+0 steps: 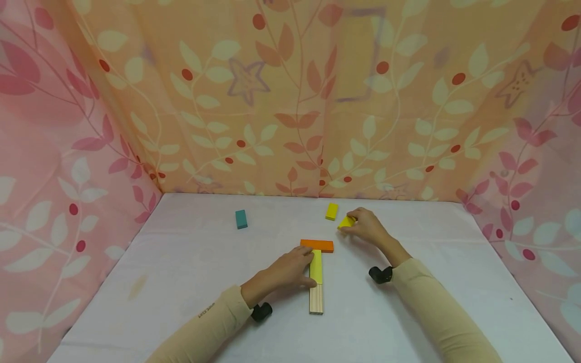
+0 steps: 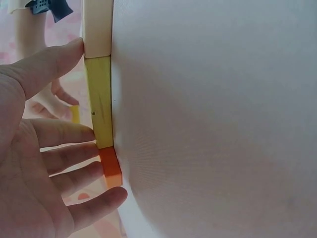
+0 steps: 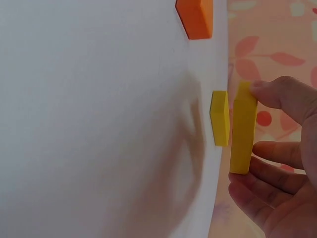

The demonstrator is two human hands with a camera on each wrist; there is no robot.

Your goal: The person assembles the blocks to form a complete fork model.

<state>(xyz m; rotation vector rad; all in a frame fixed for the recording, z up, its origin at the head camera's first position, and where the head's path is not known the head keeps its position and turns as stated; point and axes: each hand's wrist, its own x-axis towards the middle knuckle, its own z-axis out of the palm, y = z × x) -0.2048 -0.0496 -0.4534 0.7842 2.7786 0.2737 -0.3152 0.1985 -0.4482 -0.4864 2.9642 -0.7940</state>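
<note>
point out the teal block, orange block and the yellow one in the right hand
Teal block (image 1: 241, 218): head view, middle of its top face.
Orange block (image 1: 320, 244): head view, middle of its top face.
Held yellow block (image 3: 243, 136): right wrist view, middle of its long face.

sleeve lettering (image 1: 207, 310): illegibly small | orange block (image 3: 196, 19): cut off by right-wrist view's top edge
</note>
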